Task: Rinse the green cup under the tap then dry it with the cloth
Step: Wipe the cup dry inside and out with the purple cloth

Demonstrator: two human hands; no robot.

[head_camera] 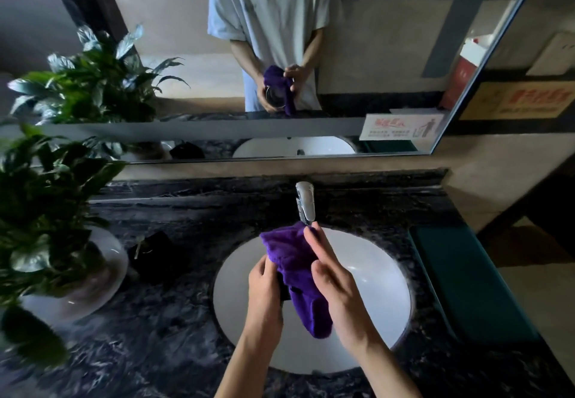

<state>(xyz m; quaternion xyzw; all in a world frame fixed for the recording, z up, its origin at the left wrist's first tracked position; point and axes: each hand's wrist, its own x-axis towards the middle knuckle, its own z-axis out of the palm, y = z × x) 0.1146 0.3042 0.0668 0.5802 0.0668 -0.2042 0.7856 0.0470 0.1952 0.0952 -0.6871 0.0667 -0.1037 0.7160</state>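
Over the white sink (373, 273) both hands work together. My left hand (264, 292) grips the cup (284, 288), of which only a dark sliver shows between my fingers and the cloth. The purple cloth (295, 270) is draped over the cup and hangs down to the right. My right hand (333, 282) presses the cloth against the cup, fingers stretched toward the chrome tap (305, 203). No water is seen running. In the mirror the cup's round opening shows in the reflected hand.
A potted plant in a white pot (77, 288) stands at the left on the dark marble counter (174, 335). A small black object (152, 256) lies beside it. A teal pad (466, 282) lies right of the sink. The mirror (373, 55) stands behind the tap.
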